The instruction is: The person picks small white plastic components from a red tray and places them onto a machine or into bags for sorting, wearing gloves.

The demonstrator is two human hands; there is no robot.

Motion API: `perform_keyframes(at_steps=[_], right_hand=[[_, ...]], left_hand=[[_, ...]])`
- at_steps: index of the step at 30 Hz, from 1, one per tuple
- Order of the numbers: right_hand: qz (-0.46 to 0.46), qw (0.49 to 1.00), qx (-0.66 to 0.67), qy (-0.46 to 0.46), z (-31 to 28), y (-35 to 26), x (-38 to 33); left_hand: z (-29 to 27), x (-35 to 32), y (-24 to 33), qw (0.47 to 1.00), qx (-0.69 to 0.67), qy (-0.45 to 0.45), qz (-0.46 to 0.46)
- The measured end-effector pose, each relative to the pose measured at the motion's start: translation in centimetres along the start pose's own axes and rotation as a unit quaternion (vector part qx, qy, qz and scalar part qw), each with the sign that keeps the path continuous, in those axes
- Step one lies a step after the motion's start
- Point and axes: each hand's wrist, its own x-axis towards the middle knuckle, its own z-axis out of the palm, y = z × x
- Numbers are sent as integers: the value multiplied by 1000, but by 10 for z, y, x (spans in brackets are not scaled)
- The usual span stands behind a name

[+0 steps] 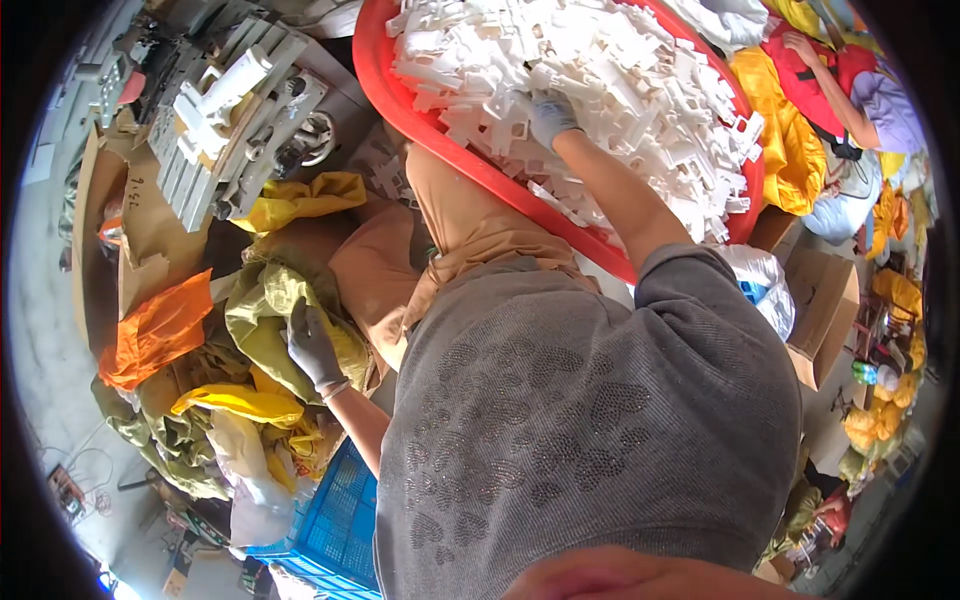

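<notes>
My right hand [552, 117], in a thin grey glove, reaches into a heap of white plastic parts [610, 110]. Its fingertips are down among the pieces, so whether they grip one is hidden. The heap fills a large red tub [455, 150] in front of me. On the left, my gloved left hand [314, 347] is at an olive-yellow woven sack [262, 318], its fingers stretched out against the cloth. Nothing shows in that hand.
At far left, a slatted grey bench [190, 180] bears a white plastic piece. Beside it stand a cardboard box [150, 240] and an orange sack [160, 330]. A blue crate [335, 510] sits near my left side. Another person's arm [835, 95] shows at far right beside yellow sacks.
</notes>
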Motion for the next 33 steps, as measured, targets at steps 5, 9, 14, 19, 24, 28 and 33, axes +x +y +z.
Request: perform_keyframes(at_steps=[5,9,14,19,24,28,33], right_hand=[[-54,977,193,-78,-48,8,-19],[14,936,337,-98,-58,20,-35],[96,941,325,-17,-75,16,-45],[18,980,193,-37,-81,13,-37],[-1,973,231,-18,-103,3,-40],[-6,924,377,66,-128,-1,-40],[20,759,649,44,-151,-11,-33]], left_hand=[[-15,-17,-1,999,23,7,-22],[-19,-5,1,999,26,33,3],[-35,46,65,987,-2,98,129],[-68,96,124,964,-16,165,209],[-82,139,170,973,-5,112,204],[-75,174,180,946,12,102,309],[-71,207,186,958,-4,-17,288]])
